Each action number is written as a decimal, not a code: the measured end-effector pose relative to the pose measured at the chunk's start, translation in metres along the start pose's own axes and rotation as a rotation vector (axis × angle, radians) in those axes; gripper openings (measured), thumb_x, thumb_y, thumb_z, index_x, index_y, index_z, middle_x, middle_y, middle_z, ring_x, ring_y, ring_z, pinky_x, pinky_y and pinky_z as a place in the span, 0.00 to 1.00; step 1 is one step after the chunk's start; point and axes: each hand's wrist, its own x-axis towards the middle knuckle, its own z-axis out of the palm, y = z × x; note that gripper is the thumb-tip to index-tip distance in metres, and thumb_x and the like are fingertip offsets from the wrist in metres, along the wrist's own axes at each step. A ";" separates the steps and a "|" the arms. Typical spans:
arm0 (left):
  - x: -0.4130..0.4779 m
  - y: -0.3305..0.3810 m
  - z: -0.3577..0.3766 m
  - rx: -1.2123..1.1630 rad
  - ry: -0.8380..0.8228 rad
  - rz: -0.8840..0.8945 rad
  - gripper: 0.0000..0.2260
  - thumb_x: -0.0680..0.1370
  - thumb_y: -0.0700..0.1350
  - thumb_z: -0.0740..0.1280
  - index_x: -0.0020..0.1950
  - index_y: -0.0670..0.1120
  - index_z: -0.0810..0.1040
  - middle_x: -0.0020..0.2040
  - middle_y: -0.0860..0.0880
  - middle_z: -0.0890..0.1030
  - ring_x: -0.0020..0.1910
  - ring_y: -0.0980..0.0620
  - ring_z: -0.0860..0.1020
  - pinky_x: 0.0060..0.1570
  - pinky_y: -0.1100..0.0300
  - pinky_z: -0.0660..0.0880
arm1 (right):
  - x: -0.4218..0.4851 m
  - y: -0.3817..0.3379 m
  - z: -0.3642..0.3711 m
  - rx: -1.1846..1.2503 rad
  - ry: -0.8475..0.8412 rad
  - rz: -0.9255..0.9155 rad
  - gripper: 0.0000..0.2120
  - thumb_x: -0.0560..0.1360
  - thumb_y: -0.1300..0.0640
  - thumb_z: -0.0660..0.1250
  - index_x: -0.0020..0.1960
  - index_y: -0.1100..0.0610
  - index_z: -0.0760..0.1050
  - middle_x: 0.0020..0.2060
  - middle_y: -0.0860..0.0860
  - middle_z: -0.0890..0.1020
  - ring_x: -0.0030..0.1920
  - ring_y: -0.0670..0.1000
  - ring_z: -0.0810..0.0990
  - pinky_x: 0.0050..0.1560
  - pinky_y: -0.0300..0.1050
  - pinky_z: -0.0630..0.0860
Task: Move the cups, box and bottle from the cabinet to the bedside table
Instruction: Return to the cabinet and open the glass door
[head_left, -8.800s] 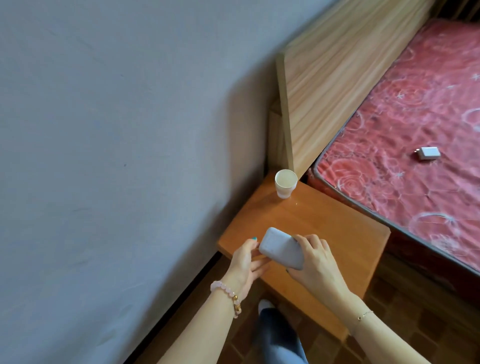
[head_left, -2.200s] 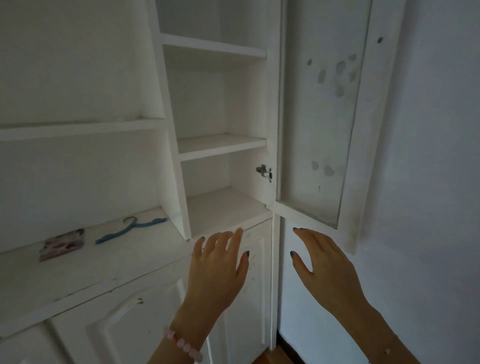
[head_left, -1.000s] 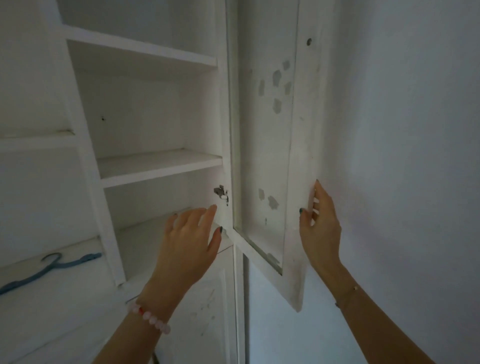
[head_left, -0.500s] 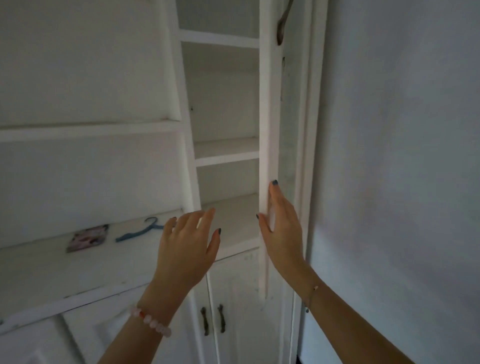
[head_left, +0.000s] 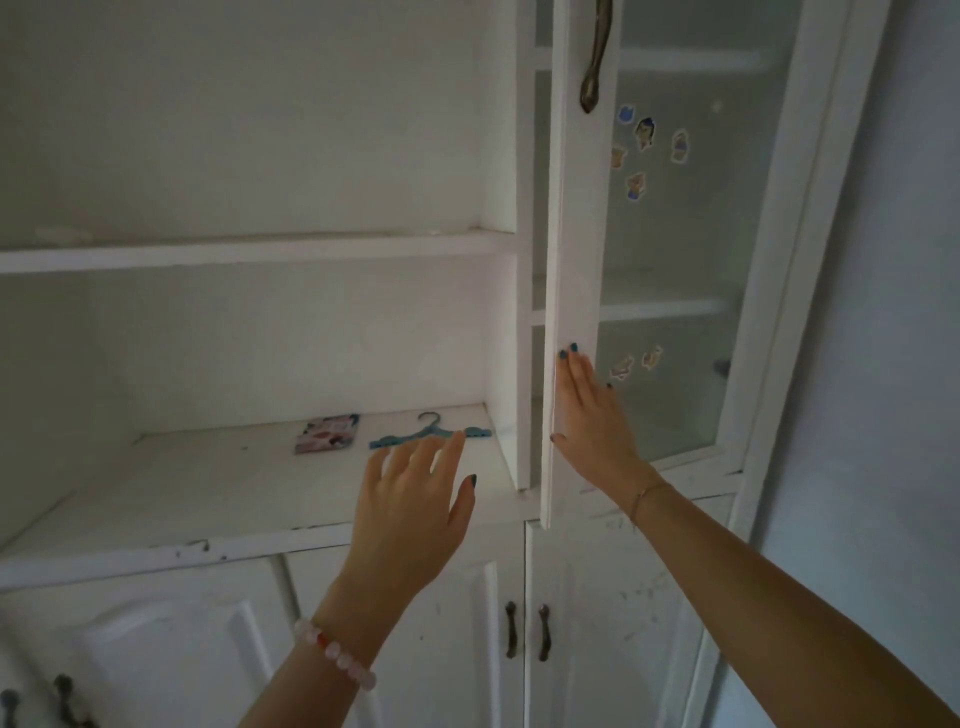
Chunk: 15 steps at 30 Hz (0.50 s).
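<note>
Since half a second ago, your right hand (head_left: 587, 415) has swung the glass door (head_left: 576, 218) nearly shut. It lies flat and open on the door's white frame, gripping nothing. Your left hand (head_left: 410, 499) floats open and empty, near the low shelf (head_left: 208, 483) of the cabinet (head_left: 260, 249). Far back on that shelf lie a blue hanger (head_left: 428, 435) and a small packet (head_left: 326, 432). You can't see any cups, box or bottle.

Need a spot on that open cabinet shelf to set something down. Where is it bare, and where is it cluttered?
The open shelf is bare across its left and front, from the left wall to the patterned packet. The back right is taken by that packet and the blue hanger. The left hand hovers over the right front; the right hand rests flat on the glass door.
</note>
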 end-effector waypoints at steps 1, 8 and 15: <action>0.000 -0.001 0.001 -0.001 -0.002 -0.003 0.22 0.76 0.52 0.53 0.61 0.43 0.76 0.52 0.46 0.82 0.49 0.45 0.81 0.49 0.47 0.77 | 0.002 0.000 0.002 -0.008 0.006 0.001 0.49 0.71 0.58 0.70 0.74 0.59 0.34 0.75 0.56 0.41 0.75 0.55 0.44 0.70 0.57 0.57; 0.003 -0.002 0.006 -0.007 0.017 -0.024 0.21 0.76 0.52 0.54 0.61 0.43 0.76 0.52 0.46 0.82 0.50 0.46 0.81 0.49 0.46 0.77 | 0.020 0.005 0.010 -0.155 0.047 -0.014 0.52 0.60 0.60 0.79 0.74 0.61 0.51 0.74 0.56 0.55 0.72 0.58 0.57 0.66 0.60 0.62; 0.012 -0.008 0.017 0.009 0.007 -0.051 0.21 0.76 0.52 0.54 0.61 0.43 0.76 0.51 0.46 0.82 0.49 0.46 0.81 0.48 0.45 0.78 | 0.032 0.012 0.032 -0.204 0.126 -0.037 0.55 0.59 0.61 0.79 0.75 0.61 0.48 0.75 0.58 0.50 0.74 0.59 0.51 0.68 0.58 0.57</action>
